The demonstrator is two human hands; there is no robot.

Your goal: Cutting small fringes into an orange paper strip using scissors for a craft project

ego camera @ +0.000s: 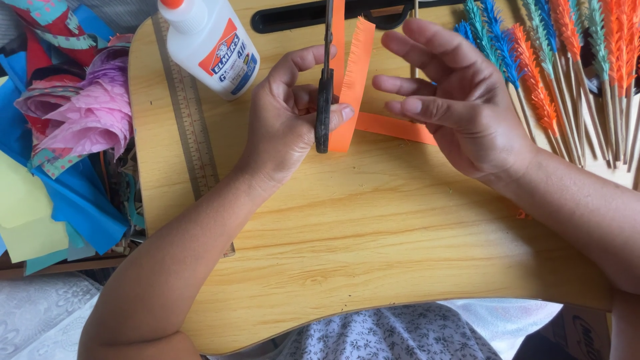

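Note:
My left hand [283, 123] grips a fringed orange paper strip [352, 80], the thumb pressing on its lower part. A dark pair of scissors [324, 100] stands upright against the same hand, beside the strip. My right hand [460, 100] hovers just right of the strip with its fingers spread and nothing in it. A second orange strip [393, 127] lies flat on the wooden lap tray [373, 227] under that hand.
A white glue bottle [213, 43] with an orange cap lies at the tray's top left beside a ruler [190, 113]. Crumpled and flat coloured papers [67, 133] pile up on the left. Several sticks with blue, orange and green paper feathers [560, 73] lie at the right.

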